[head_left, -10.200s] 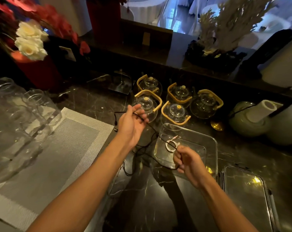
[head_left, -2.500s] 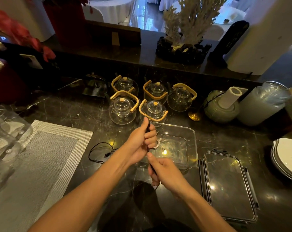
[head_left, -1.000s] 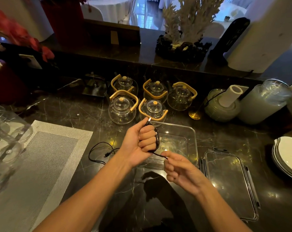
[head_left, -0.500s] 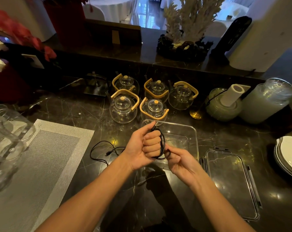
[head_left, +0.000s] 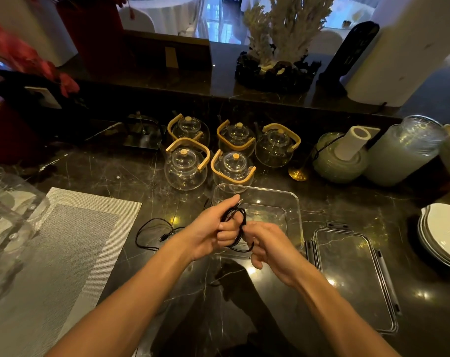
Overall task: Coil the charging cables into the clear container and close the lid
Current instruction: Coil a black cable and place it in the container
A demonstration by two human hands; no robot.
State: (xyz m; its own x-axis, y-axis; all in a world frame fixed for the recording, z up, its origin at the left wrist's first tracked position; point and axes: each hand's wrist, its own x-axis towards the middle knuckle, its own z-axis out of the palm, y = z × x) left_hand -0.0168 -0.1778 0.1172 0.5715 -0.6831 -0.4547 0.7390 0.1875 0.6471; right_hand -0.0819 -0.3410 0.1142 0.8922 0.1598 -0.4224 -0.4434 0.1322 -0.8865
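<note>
My left hand (head_left: 213, 231) is closed around a black charging cable (head_left: 234, 214), wound in loops about its fingers, with a plug tip poking out at the top. My right hand (head_left: 266, 244) pinches the lower end of the same cable just beside it. Both hands hover over the near left edge of the clear container (head_left: 290, 202), which stands open on the dark marble counter. Its clear lid (head_left: 352, 276) lies flat to the right of it. A second black cable (head_left: 154, 229) lies loose on the counter to the left.
Several glass teapots (head_left: 186, 164) with wooden handles stand right behind the container. A grey placemat (head_left: 53, 253) and glass jars (head_left: 5, 217) are at the left. Green ceramic pots (head_left: 339, 158), a gold spoon (head_left: 298, 173) and stacked white plates (head_left: 442, 233) are at the right.
Over the last second my right hand has closed in on the left one and taken the cable's free end. The loops around my left fingers have tightened.
</note>
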